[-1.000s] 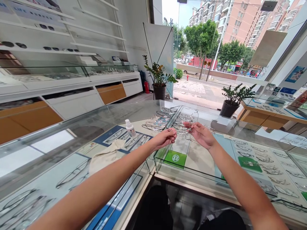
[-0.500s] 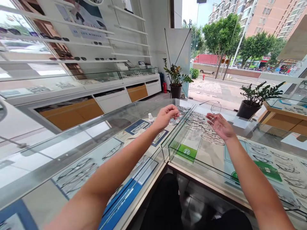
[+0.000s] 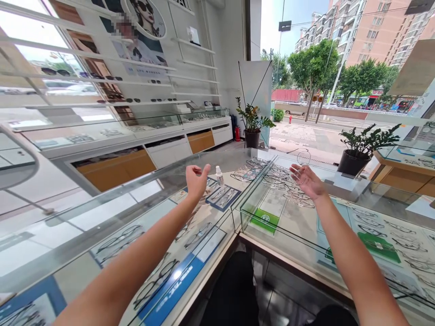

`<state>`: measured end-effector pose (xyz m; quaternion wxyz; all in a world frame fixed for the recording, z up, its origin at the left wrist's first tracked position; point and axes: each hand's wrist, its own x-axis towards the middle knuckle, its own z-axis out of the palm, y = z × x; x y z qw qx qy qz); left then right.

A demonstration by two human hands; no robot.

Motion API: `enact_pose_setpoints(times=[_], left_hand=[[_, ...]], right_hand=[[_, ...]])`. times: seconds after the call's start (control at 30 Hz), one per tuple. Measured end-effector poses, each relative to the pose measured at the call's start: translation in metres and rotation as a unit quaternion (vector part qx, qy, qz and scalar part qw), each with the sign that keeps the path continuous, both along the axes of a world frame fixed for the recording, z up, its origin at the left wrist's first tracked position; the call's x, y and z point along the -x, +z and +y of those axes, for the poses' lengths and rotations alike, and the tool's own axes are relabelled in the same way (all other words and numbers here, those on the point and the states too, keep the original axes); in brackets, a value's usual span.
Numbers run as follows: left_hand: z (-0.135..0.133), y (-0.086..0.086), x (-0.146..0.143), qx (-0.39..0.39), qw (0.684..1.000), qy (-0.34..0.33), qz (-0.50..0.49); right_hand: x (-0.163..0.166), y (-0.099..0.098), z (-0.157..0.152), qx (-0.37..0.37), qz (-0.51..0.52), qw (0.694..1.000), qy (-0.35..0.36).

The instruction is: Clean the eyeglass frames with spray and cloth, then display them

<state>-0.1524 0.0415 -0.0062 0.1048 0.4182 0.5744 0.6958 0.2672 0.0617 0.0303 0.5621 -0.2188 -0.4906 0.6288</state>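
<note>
My right hand (image 3: pixel 308 182) holds a pair of thin-rimmed eyeglasses (image 3: pixel 303 157) above the right glass counter, one round lens standing up beyond the fingertips. Part of the frame is hidden by the fingers. Over the left counter, my left hand (image 3: pixel 196 182) has its fingers curled and the thumb apart from them, with nothing visible between. Just to its right stands a small white bottle (image 3: pixel 219 177) on the glass, a gap separating the two.
Glass display cases (image 3: pixel 238 213) meet in a corner before me, with several eyeglasses inside. A green card (image 3: pixel 265 220) lies in the right case. Potted plants (image 3: pixel 252 138) stand beyond, and sunglasses shelves (image 3: pixel 136 99) line the left wall.
My left hand has swung left, from beyond the bottle to its left side, and its thumb has parted from the fingers. My right hand still holds the eyeglasses. The view has tilted up slightly.
</note>
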Motion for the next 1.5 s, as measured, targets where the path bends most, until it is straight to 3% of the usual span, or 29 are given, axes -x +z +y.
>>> enact_pose_setpoints(times=[0.1, 0.23, 0.4, 0.57, 0.73, 0.83, 1.0, 1.23, 1.33, 1.5], left_hand=[[0.001, -0.018, -0.008, 0.082, 0.996, -0.011, 0.016], [0.005, -0.028, -0.013, 0.176, 0.977, -0.115, 0.025], [0.011, -0.017, -0.022, 0.175, 0.967, -0.184, 0.009], [0.021, 0.004, -0.077, 0.149, 0.943, -0.294, -0.049], [0.022, 0.019, -0.148, 0.152, 0.872, -0.449, -0.124], [0.017, 0.02, -0.171, 0.158, 0.82, -0.52, -0.178], [0.009, 0.01, -0.176, 0.2, 0.698, -0.629, -0.277], [0.008, -0.003, -0.174, 0.243, 0.645, -0.68, -0.25], [0.007, -0.007, -0.177, 0.249, 0.653, -0.683, -0.214], [0.01, -0.018, -0.184, 0.144, 0.796, -0.588, -0.024]], right_hand=[[0.001, -0.003, 0.001, 0.0, -0.006, 1.0, -0.001], [0.0, -0.008, 0.0, -0.012, -0.011, 1.0, -0.001], [-0.002, -0.008, -0.003, -0.008, 0.004, 1.0, -0.006], [0.001, -0.005, -0.007, -0.017, -0.005, 1.0, -0.011], [0.003, -0.004, -0.012, -0.008, 0.005, 1.0, -0.012], [0.005, -0.003, -0.016, -0.014, -0.002, 1.0, -0.014], [0.012, -0.003, -0.023, -0.017, -0.046, 0.999, -0.009], [0.027, -0.004, -0.034, -0.044, -0.184, 0.98, -0.054], [0.033, -0.003, -0.039, -0.058, -0.234, 0.969, -0.056], [0.036, -0.005, -0.042, -0.058, -0.264, 0.962, -0.04]])
